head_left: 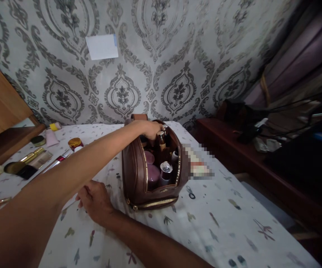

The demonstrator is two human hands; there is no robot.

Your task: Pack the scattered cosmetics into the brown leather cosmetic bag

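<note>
Inside the brown bag (134,176), left hand (151,129) beside a gold-capped bottle (161,140); right hand (96,203) outside, both hands' grasp unclear.

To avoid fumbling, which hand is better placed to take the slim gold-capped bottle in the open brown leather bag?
Left, most likely: the left hand reaches into the bag by the gold-capped bottle, while the right hand is outside, left of the bag.

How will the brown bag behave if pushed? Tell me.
The brown bag is probably heavy, with several containers inside. Its leather-like walls may flex but likely hold shape, as they stand around the open top. Sitting flat on the printed cloth, it seems likelier to slide than tip.
</note>
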